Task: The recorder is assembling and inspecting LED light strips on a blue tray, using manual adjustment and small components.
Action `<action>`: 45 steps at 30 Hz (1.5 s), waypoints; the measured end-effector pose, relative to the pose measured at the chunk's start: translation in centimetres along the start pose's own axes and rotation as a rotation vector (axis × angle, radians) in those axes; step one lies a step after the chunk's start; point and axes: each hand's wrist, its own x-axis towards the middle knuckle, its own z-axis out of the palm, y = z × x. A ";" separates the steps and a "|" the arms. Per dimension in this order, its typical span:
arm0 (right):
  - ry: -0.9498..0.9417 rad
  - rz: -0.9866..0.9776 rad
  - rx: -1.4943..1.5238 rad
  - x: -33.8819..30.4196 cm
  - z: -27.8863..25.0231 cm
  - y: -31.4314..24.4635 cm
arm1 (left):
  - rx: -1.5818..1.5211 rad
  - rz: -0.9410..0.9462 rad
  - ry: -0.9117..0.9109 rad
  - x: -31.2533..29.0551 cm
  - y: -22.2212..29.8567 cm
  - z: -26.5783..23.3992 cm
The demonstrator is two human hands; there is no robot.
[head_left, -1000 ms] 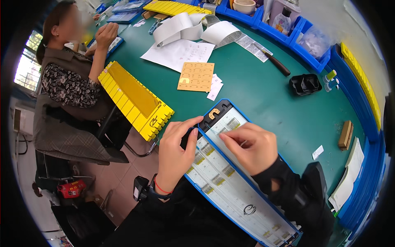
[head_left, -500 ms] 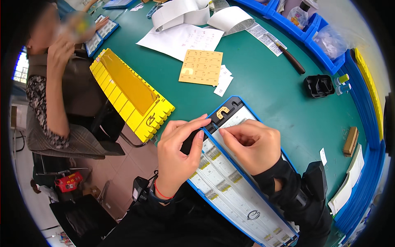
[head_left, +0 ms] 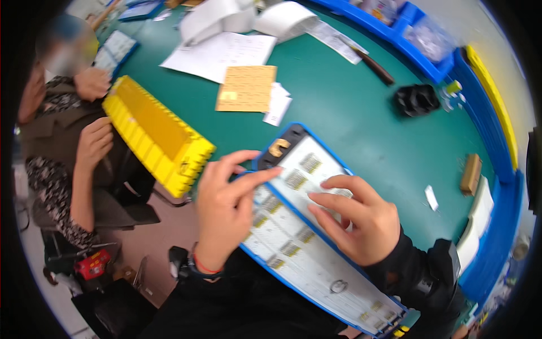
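Note:
A long blue-framed board with white panels lies slanted in front of me, its far end on the green table. Rows of fine dark and yellowish strands or pins are set on its panels. On the black far end sits a brass-coloured curved piece. My left hand is at the board's upper left edge, fingers stretched, the index finger lying across the white panel. Above the right panel, my right hand hovers with fingers spread and nothing visible between them. Some blur hides whether its fingertips touch the panel.
A yellow ridged tray lies to the left, beside a seated person. Beyond the board are a tan card, papers and a dark-handled tool. Black cups, a wooden block and blue bins stand right.
My hands were pinched close together at the board's far end; now they are apart, the right opened and lower. The board's panel there is more exposed. The view has shifted, and the other person's hands came down.

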 end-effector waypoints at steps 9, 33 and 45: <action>0.151 0.279 -0.387 -9.6 -12.0 8.5 | -0.010 -0.002 -0.025 -1.1 0.0 0.8; 0.044 0.415 -0.324 -7.5 -11.3 10.2 | 0.018 0.028 -0.032 -1.3 -0.1 0.5; 0.279 0.205 -0.534 -14.4 -11.3 5.2 | 0.013 0.048 -0.056 -1.0 0.2 0.0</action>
